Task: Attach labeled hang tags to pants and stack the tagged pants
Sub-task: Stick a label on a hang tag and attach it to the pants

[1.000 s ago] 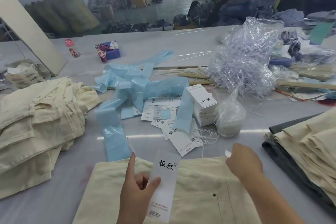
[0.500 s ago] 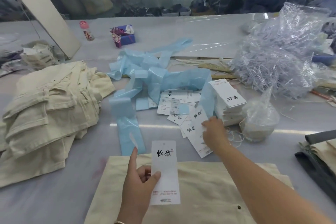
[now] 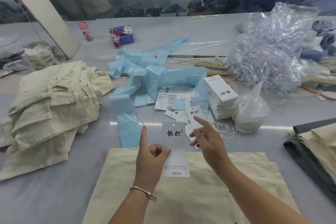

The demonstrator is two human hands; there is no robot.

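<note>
Right hand [image 3: 205, 138] back from tags [image 3: 181, 112], fingers spread; left hand [image 3: 151, 162] pinches tag [image 3: 175, 149]: light, stiff card, edge-held.

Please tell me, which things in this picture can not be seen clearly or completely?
Head view only:
- hang tag: small print at the bottom is blurred; left hand covers its edge.
- folded pants: cut off by the bottom edge, crossed by both forearms.
- right hand: motion-blurred fingers.

The hang tag [image 3: 175, 149] is matt white card; the cream pants [image 3: 190, 196] beneath are coarse woven cloth. Blue strips [image 3: 123, 103] and the clear bag [image 3: 269, 51] are glossy plastic film. The table [image 3: 45, 196] looks smooth, faintly shiny.
</note>
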